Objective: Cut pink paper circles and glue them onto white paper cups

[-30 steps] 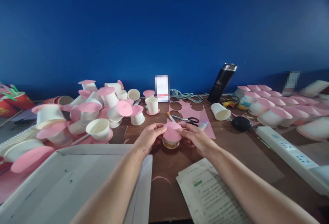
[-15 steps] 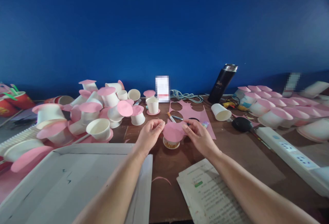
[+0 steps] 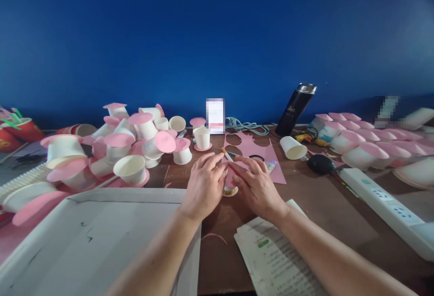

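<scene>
In the head view, a pink paper disc [image 3: 231,180] rests on a small paper cup [image 3: 230,192] with a patterned side, mostly hidden by my hands. My left hand [image 3: 207,186] lies over the disc's left part, fingers stretched out. From the other side my right hand [image 3: 260,186] covers its right part, fingers also extended, and the fingertips of both hands nearly meet on top. Just beyond them is a thin stick with an orange end [image 3: 226,153], beside a pink sheet [image 3: 278,169] with round cut-outs.
Many paper cups with pink discs [image 3: 144,124] are heaped at left; rows of similar cups [image 3: 369,151] stand at right. A white box lid [image 3: 101,241] and printed papers [image 3: 271,250] lie in front. A black flask [image 3: 294,110], an air blower [image 3: 320,164] and a power strip [image 3: 386,210] are nearby.
My hands have gone from holding the disc by its edges above the cup to lying over it with fingers flattened. The disc now sits lower on the cup.
</scene>
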Motion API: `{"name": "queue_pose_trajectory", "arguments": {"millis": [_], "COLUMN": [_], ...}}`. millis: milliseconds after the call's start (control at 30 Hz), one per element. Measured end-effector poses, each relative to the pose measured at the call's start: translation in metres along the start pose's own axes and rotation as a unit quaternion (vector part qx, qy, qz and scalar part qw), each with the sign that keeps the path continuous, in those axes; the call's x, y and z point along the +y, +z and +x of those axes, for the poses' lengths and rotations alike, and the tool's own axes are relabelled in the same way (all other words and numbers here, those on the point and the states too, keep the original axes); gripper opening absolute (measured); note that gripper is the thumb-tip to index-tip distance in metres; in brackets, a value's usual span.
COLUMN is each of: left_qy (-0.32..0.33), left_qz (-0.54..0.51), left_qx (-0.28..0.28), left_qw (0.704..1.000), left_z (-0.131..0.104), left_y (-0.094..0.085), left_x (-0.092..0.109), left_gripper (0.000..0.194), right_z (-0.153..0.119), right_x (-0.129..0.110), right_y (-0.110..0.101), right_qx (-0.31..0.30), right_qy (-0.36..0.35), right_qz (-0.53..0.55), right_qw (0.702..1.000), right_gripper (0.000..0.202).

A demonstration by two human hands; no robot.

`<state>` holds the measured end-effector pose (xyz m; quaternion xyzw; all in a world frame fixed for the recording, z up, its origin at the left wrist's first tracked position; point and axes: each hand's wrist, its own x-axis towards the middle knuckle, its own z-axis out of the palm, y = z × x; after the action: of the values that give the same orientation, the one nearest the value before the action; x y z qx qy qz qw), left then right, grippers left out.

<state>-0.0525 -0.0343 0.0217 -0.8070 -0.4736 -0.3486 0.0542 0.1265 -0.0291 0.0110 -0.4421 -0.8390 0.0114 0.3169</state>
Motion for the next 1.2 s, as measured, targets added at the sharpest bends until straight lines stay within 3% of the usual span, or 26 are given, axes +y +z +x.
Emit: {"name": "queue_pose_trajectory", "arguments": {"millis": [800, 1067, 1200], "left_qy": [-0.011, -0.019, -0.011], "left_qz": [-0.017, -0.036, -0.011], "left_qx": [-0.015, 0.019, -0.008], "left_qw": [1.0, 0.999, 1.0], "left_z": [-0.001, -0.001, -0.002], "left_y": [0.0, 0.004, 0.006], "left_x": [-0.002, -0.001, 0.0], "left_gripper": [0.027, 0.038, 0.04], "right_z": [0.003, 0.001, 0.001], "right_x": [-0.005, 0.006, 0.006], "right_y": [-0.001, 0.004, 0.005], "right_qx": [-0.003, 0.043, 0.013], "right_qy": [-0.005, 0.003, 0.019], "right_qz": [-0.014, 0.001, -0.036], "right_qw": [1.0, 0.999, 0.999], "right_gripper": [0.036, 0.046, 0.047]}}
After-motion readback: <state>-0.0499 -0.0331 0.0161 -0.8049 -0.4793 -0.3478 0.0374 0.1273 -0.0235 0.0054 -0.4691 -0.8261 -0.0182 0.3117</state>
